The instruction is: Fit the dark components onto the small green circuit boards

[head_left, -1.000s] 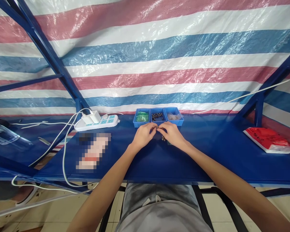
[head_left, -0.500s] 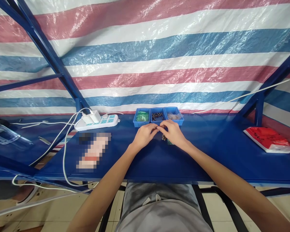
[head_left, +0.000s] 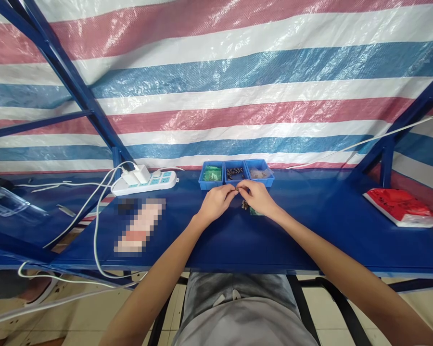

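Note:
My left hand (head_left: 215, 201) and my right hand (head_left: 259, 196) meet over the blue table, fingertips pinched together around a small brownish metal part (head_left: 237, 189) too tiny to name. Just beyond them stand three joined blue bins. Green packets (head_left: 212, 173) fill the left bin, small dark and brassy parts (head_left: 234, 173) lie in the middle one, and clear plastic bags (head_left: 259, 173) in the right one. Beside my right hand, a few brassy parts (head_left: 244, 204) rest on the table, with a green piece (head_left: 253, 211) partly hidden under the hand.
A white power strip (head_left: 146, 182) with plugs and trailing cables (head_left: 97, 216) sits on the left. A blurred-out item (head_left: 140, 228) lies before it. At the right is a red and white packet (head_left: 402, 206). Behind hangs a striped tarp (head_left: 238, 115) between blue frame posts.
My fingers have shifted slightly, and the small part between my fingertips shows more. A little more of the green piece beside my right hand is visible.

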### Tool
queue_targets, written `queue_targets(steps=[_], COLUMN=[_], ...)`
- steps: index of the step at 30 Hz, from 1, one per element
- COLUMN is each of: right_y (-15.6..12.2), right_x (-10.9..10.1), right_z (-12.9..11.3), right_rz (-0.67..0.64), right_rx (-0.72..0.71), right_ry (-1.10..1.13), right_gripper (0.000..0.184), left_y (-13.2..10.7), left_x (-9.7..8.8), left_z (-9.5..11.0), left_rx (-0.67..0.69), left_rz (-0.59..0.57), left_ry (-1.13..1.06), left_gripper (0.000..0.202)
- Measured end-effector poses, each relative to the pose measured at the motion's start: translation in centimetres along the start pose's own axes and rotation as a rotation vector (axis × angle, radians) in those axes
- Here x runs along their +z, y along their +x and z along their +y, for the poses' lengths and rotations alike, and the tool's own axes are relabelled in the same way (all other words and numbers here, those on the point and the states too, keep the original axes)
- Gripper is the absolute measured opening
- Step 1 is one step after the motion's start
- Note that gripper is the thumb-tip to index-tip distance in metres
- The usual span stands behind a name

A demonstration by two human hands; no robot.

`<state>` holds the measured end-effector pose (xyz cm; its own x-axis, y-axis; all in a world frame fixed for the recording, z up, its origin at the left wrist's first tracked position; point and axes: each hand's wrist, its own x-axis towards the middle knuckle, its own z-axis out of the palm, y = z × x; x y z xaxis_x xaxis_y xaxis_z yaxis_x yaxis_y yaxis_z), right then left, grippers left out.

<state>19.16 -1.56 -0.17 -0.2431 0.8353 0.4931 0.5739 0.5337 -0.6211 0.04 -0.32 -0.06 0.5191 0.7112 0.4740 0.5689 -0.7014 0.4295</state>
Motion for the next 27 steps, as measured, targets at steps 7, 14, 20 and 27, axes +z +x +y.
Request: queue_targets(steps=[7, 14, 20, 27], right_y=[-0.08, -0.13, -0.12, -0.15], right_x=[0.03, 0.00, -0.14, -0.09], right_z=[-0.57, -0.56, -0.66, -0.65], right_rz=[-0.040, -0.051, -0.055, -0.049], right_rx=[-0.010, 0.007, -0.077, -0.068], right_ry=[-0.024, -0.012, -0.067, -0.084], right_gripper=[0.019, 0.021, 0.025, 0.030], left_y=[-0.03, -0.11, -0.14, -0.25], left_x=[-0.36, -0.15, -0.10, 0.24], left_z=[0.31, 0.25, 0.29, 0.16], left_rx=[-0.039, -0.026, -0.019, 0.013], left_rz=[0.004, 0.037, 0.043, 0.032], left_ry=[0.034, 0.078, 0.132, 0.132], left_gripper=[0.029, 0.027, 0.020, 0.017])
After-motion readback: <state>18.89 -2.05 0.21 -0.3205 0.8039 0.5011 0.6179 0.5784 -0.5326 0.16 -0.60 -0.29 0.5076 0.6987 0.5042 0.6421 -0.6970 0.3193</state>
